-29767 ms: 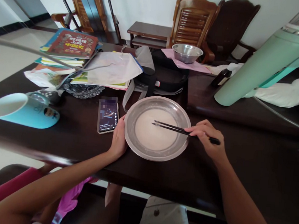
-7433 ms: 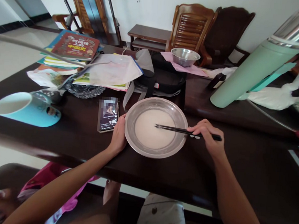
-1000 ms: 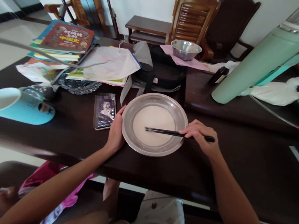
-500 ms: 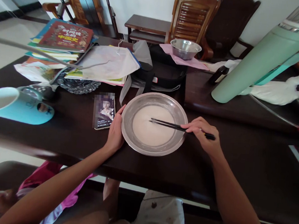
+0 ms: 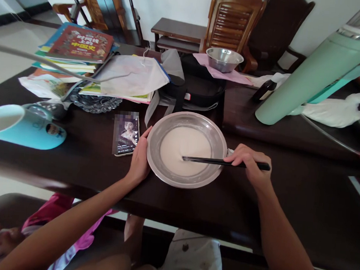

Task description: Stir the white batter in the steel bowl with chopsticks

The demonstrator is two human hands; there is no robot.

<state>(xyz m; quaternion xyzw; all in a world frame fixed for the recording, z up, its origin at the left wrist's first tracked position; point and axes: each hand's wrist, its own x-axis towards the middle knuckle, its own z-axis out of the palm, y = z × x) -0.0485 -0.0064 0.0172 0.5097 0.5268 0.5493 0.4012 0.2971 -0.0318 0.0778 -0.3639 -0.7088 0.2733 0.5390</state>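
Note:
A wide metal bowl sits near the front edge of the dark table, holding a smooth, off-white liquid batter. My left hand grips the bowl's left side, thumb by the rim and fingers along the outer wall. Black chopsticks are held together in my right hand, just beyond the bowl's right rim. Their tips dip into the batter left of its middle, and the sticks lie almost level across the rim.
A lit phone lies left of the bowl, with a light-blue pitcher further left. Behind are a glass dish, stacked books, a black bag and a small steel bowl. A green flask stands at right.
My right hand has shifted slightly right and toward me. The chopstick tips have moved nearer the front of the batter, and the sticks are now more level. My left hand stays on the bowl.

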